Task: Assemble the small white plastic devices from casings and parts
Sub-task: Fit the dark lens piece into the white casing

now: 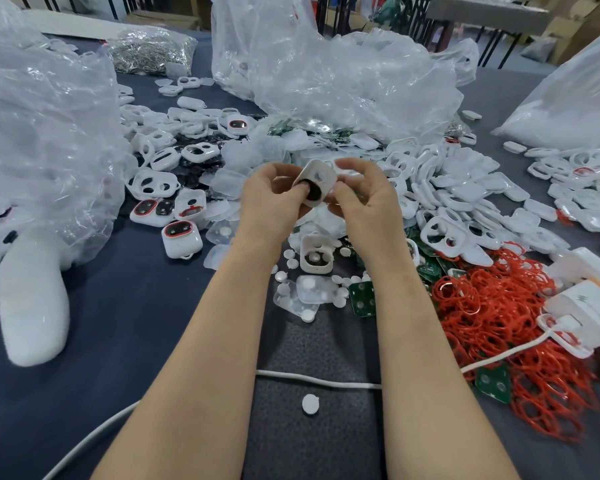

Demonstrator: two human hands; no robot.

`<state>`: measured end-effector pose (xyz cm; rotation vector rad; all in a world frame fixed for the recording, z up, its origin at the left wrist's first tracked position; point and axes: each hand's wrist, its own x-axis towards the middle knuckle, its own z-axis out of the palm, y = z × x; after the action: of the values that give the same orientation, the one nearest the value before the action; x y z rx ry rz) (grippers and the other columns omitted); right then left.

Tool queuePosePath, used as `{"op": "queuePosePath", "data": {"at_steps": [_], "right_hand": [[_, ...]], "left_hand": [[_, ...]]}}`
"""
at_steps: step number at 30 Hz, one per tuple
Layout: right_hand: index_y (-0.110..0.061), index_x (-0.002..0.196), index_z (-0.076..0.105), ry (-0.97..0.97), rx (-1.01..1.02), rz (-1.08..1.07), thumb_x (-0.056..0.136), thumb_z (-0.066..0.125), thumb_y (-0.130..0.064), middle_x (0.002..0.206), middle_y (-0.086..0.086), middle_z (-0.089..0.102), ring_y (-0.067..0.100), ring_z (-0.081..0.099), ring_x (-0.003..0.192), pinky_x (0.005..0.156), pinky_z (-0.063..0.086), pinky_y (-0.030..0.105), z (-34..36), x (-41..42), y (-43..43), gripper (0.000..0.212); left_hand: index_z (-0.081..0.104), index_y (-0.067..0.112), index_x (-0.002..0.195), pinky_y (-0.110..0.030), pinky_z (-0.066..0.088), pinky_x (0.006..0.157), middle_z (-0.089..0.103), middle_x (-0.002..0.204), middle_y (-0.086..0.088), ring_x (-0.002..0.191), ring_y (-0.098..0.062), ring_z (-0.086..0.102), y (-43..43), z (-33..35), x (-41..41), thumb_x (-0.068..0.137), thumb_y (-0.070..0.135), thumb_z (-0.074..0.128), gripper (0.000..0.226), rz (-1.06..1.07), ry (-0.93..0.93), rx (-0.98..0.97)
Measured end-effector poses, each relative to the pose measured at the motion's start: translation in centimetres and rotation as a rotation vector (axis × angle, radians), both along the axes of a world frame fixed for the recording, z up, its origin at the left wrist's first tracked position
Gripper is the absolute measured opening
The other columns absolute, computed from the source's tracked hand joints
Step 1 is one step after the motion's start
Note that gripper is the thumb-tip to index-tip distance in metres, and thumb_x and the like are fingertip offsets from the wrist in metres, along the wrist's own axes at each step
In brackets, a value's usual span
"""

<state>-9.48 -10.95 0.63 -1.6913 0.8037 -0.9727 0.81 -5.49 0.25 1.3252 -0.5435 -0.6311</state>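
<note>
Both hands hold one small white casing [317, 177] above the table's middle; it has two openings, the lower one dark. My left hand [270, 199] grips its left side, the thumb pressing at the dark opening. My right hand [362, 194] pinches its right edge, with the index finger curled above it. Below the hands another white casing [315, 257] lies on the table with round parts inside. Small white round buttons [309, 403] and clear soft pads [297, 296] lie around it. Assembled devices with red rings [181, 237] sit to the left.
Large clear plastic bags [42, 140] of parts stand left, centre back [326, 74] and right. Piles of white casings [465, 195], red rubber rings [499, 317] and green circuit boards [361, 296] cover the right side. A white cable [319, 379] crosses the dark mat; white boxes [589, 306] sit at the right edge.
</note>
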Motion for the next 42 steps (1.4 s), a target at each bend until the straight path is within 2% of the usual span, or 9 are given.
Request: {"op": "queuePosePath", "data": {"at_steps": [5, 9, 13, 18, 23, 26, 29, 37, 42], "right_hand": [[-0.021, 0.105, 0.058, 0.067, -0.057, -0.061, 0.09, 0.062, -0.016, 0.101, 0.001, 0.068, 0.016, 0.066, 0.092, 0.087, 0.054, 0.041, -0.5, 0.8, 0.4, 0.016], [-0.016, 0.101, 0.057, 0.102, -0.178, -0.173, 0.088, 0.063, -0.012, 0.097, 0.0, 0.064, 0.016, 0.064, 0.086, 0.079, 0.05, 0.025, -0.9, 1.1, 0.4, 0.015], [-0.016, 0.127, 0.054, 0.21, -0.354, -0.168, 0.089, 0.059, -0.011, 0.109, 0.002, 0.057, 0.012, 0.053, 0.089, 0.08, 0.042, 0.02, -1.0, 0.9, 0.3, 0.039], [-0.015, 0.114, 0.064, 0.259, -0.368, -0.166, 0.09, 0.058, -0.011, 0.106, 0.003, 0.067, 0.016, 0.059, 0.096, 0.084, 0.045, 0.025, -0.9, 0.8, 0.3, 0.025], [-0.017, 0.092, 0.06, 0.139, -0.149, -0.204, 0.088, 0.063, -0.013, 0.08, -0.003, 0.064, 0.016, 0.061, 0.081, 0.072, 0.047, 0.018, -0.8, 0.6, 0.0, 0.007], [-0.019, 0.09, 0.056, 0.02, 0.051, -0.182, 0.089, 0.064, -0.013, 0.084, 0.009, 0.067, 0.022, 0.067, 0.08, 0.08, 0.055, 0.036, -0.8, 0.5, 0.0, 0.01], [-0.015, 0.091, 0.057, -0.115, 0.23, -0.133, 0.089, 0.063, -0.01, 0.079, 0.005, 0.067, 0.011, 0.068, 0.071, 0.077, 0.059, 0.033, -0.5, 0.6, 0.1, 0.008], [-0.012, 0.1, 0.064, -0.081, 0.079, -0.099, 0.089, 0.062, -0.011, 0.095, 0.006, 0.068, 0.012, 0.064, 0.083, 0.078, 0.055, 0.027, -0.3, 0.6, 0.0, 0.011], [-0.014, 0.104, 0.062, -0.244, 0.283, 0.015, 0.093, 0.057, -0.007, 0.086, 0.006, 0.069, 0.016, 0.068, 0.079, 0.076, 0.057, 0.031, -0.2, 0.3, -0.2, 0.014]], "left_hand": [[0.052, 0.02, 0.089, -0.027, 0.058, 0.074, 0.067, 0.097, -0.015, 0.078, -0.017, 0.068, -0.1, -0.3, -0.7, 0.092, -0.001, 0.053, 0.021, 0.019, -0.135, 0.034], [0.052, 0.022, 0.093, -0.044, 0.055, 0.089, 0.07, 0.097, -0.016, 0.088, -0.026, 0.07, -0.1, -0.2, -1.0, 0.093, 0.003, 0.053, 0.02, 0.013, -0.259, 0.11], [0.065, 0.019, 0.097, -0.035, 0.054, 0.087, 0.065, 0.1, 0.001, 0.089, -0.019, 0.067, 0.1, 0.1, -1.4, 0.093, 0.003, 0.052, 0.021, 0.057, -0.564, 0.155], [0.067, 0.014, 0.111, -0.025, 0.051, 0.089, 0.046, 0.114, 0.002, 0.098, -0.014, 0.058, -0.1, -0.1, -1.7, 0.093, 0.001, 0.052, 0.027, 0.094, -0.679, 0.157], [0.057, 0.014, 0.1, -0.001, 0.044, 0.068, 0.059, 0.099, 0.004, 0.079, 0.001, 0.056, -0.2, -0.3, -1.6, 0.089, 0.01, 0.064, 0.013, 0.116, -0.536, 0.112], [0.058, 0.019, 0.093, -0.008, 0.048, 0.072, 0.062, 0.087, 0.012, 0.083, 0.0, 0.06, -0.2, -0.4, -1.6, 0.089, 0.015, 0.063, 0.007, 0.056, -0.488, 0.114], [0.058, 0.021, 0.09, -0.027, 0.055, 0.081, 0.067, 0.098, -0.005, 0.096, -0.017, 0.066, -0.2, -0.3, -1.5, 0.092, 0.013, 0.06, 0.008, -0.039, -0.214, 0.065], [0.057, 0.032, 0.08, -0.027, 0.054, 0.074, 0.062, 0.078, 0.009, 0.076, -0.01, 0.062, -0.2, -0.1, -1.3, 0.092, 0.009, 0.058, 0.025, 0.037, -0.317, 0.041], [0.067, 0.017, 0.089, -0.023, 0.055, 0.07, 0.071, 0.078, 0.003, 0.074, -0.01, 0.067, 0.2, 0.4, -1.1, 0.091, 0.015, 0.064, 0.004, -0.171, 0.082, -0.102]]}}
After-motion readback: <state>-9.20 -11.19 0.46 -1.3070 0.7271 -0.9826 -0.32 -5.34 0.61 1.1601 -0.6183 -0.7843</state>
